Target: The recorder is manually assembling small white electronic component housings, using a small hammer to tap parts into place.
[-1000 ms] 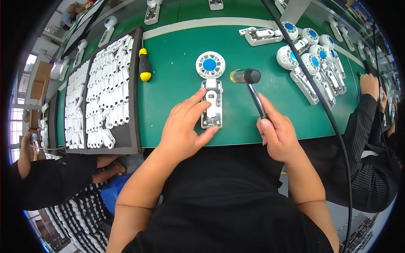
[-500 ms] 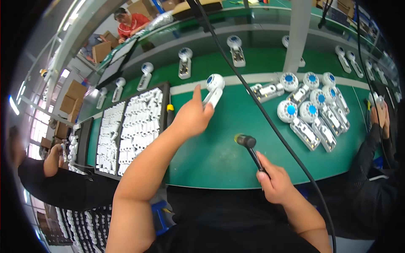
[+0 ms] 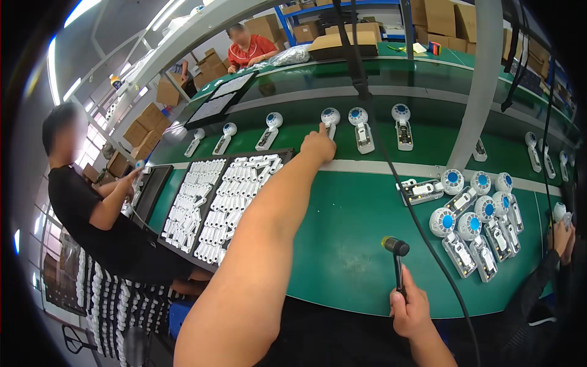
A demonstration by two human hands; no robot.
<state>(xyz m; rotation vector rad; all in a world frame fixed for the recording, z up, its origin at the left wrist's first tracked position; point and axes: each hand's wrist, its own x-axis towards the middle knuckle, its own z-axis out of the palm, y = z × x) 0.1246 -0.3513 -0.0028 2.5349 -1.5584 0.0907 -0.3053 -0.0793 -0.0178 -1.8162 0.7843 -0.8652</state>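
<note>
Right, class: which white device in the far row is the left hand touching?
The fourth device from the left: the left hand partly covers its lower body, while the others lie untouched.

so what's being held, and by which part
The right grip holds a mallet by its dark handle. The left grip covers part of a round-headed white device; whether it's held cannot be told.

Lighting: bright, cool, from glaring ceiling tubes [image 3: 52, 72] at upper left, plus washed-out windows [image 3: 92, 144]; dull sheen on the green worktop [image 3: 345, 211], its front edge bowed by fisheye distortion. Focus: right hand [image 3: 411, 306] and hammer [image 3: 397, 247] fairly crisp; standing co-worker's head [image 3: 64, 131] blurred; corners black.
</note>
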